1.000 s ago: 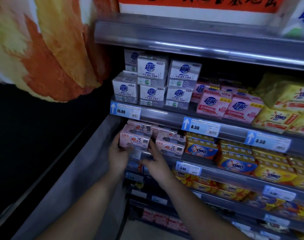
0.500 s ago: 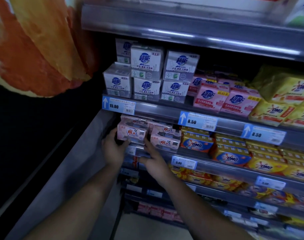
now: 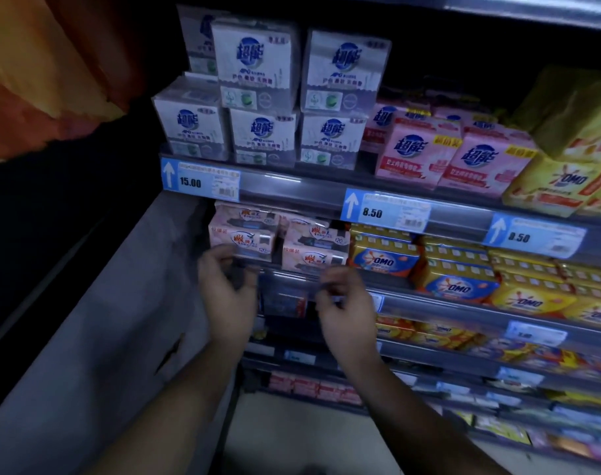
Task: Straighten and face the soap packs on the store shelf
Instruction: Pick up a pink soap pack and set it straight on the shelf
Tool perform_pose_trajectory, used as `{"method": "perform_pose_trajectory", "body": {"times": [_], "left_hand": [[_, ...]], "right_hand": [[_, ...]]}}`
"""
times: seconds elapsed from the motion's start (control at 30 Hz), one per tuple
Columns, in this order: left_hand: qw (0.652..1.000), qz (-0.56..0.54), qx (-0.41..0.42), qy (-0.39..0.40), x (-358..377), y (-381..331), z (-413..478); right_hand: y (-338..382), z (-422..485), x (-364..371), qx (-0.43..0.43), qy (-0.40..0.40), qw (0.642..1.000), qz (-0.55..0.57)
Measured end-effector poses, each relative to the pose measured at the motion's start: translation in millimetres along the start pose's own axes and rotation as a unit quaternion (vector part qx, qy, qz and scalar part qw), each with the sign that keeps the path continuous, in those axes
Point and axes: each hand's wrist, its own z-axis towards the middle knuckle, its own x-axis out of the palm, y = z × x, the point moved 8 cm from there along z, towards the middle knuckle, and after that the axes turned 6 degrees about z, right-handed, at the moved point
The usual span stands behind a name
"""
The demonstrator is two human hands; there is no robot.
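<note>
Pale pink soap packs stand at the left end of the middle shelf, faces forward: a left stack and a right stack of two, with a narrow gap between them. My left hand hovers just below the left stack, fingers loosely curled, fingertips near its lower edge; motion blur hides whether they touch. My right hand hangs below the right stack in front of the shelf rail, fingers loosely curled and holding nothing.
White soap boxes and pink packs fill the shelf above, over the 15.00 price tag. Orange-yellow OMO packs crowd the right of the pink stacks. A grey side panel borders the left; lower shelves hold more packs.
Both hands have let go of the pink packs and dropped below the shelf edge. The packs now sit squared on the shelf. The camera has moved closer.
</note>
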Motion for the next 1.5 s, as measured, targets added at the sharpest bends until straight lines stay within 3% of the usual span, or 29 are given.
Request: {"method": "perform_pose_trajectory", "body": {"times": [0.1, 0.27, 0.5, 0.63, 0.73, 0.87, 1.0, 1.13, 1.4, 1.5], "left_hand": [[0.991, -0.017, 0.043, 0.125, 45, -24, -19], [0.982, -0.043, 0.018, 0.185, 81, -34, -25], [0.985, -0.095, 0.015, 0.144, 78, -23, -21], [0.988, -0.125, 0.025, 0.092, 57, -34, -23], [0.98, -0.147, 0.074, 0.108, 49, -53, -30], [0.942, -0.257, 0.0, 0.215, 56, -52, -43], [0.915, -0.285, -0.094, 0.271, 56, -42, -52], [0.886, -0.309, -0.117, 0.326, 57, -43, -66], [0.871, -0.279, -0.105, 0.39, 50, -54, -110], [0.843, -0.296, -0.164, 0.418, 54, -55, -122]], "right_hand": [[-3, 8, -28, 0.018, -0.055, 0.998, -0.014], [0, 25, -15, 0.026, 0.021, 0.999, -0.02], [-10, 26, -15, -0.003, 0.047, 0.999, 0.027], [-7, 19, -31, -0.042, 0.012, 0.997, 0.066], [-11, 15, -44, -0.048, -0.015, 0.995, 0.091], [-16, 5, -56, -0.054, -0.018, 0.988, 0.147], [-17, -10, -55, -0.014, 0.075, 0.982, 0.17], [-20, -30, -62, 0.05, 0.099, 0.968, 0.224], [-5, -54, -95, 0.006, 0.075, 0.976, 0.205], [-1, -54, -107, -0.027, 0.114, 0.971, 0.209]]}}
